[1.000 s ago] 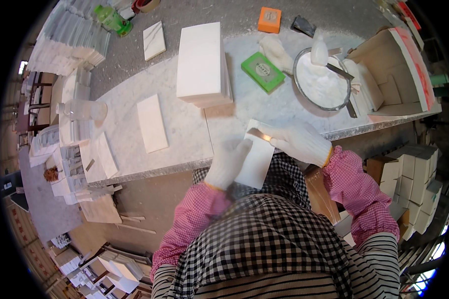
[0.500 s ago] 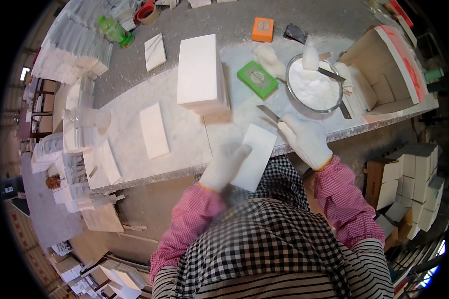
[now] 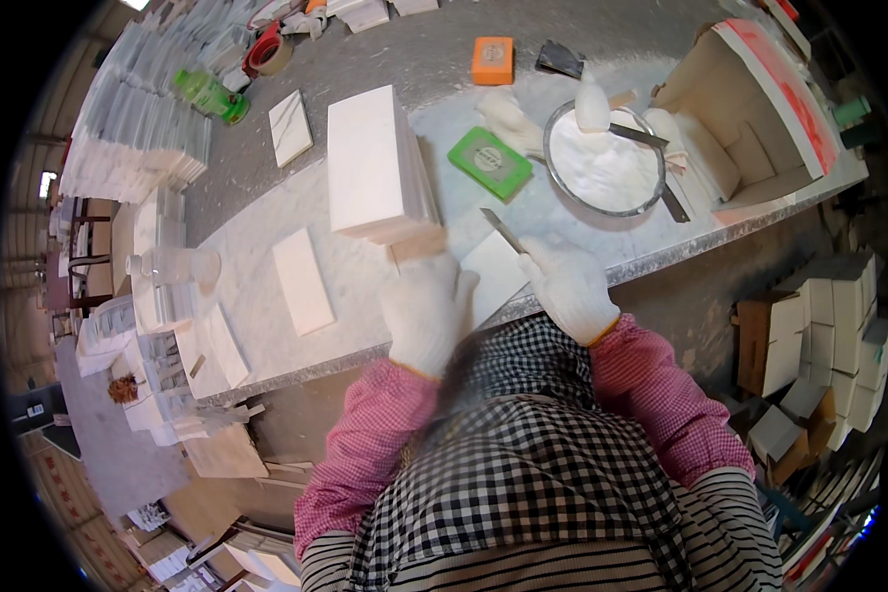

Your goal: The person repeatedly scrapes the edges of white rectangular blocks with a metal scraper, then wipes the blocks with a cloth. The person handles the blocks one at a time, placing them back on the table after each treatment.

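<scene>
My right hand [image 3: 570,288], in a white knit glove, is closed around a flat metal scraper [image 3: 503,230], its blade pointing up and left. Below the blade a white rectangular tile [image 3: 491,268] lies at the table's front edge, partly covered by my right glove. My left hand [image 3: 422,311], also gloved, is just in front of the block of stacked white tiles [image 3: 370,168]. Its thumb stands apart from the fingers, beside the tile, and nothing shows in its grasp. The fingertips are blurred against the foot of the stack.
A metal bowl [image 3: 553,178] of white paste with a spatula stands right of a green box [image 3: 490,163]. Farther right is an open carton [image 3: 809,118]. Single tiles [image 3: 303,281] lie to the left, near a clear plastic bottle [image 3: 183,264]. An orange box [image 3: 492,61] sits farther back.
The tile has left my left hand's grip and now lies on the table edge. My left hand has moved left toward the stack; the scraper stays in my right hand. The view has shifted slightly.
</scene>
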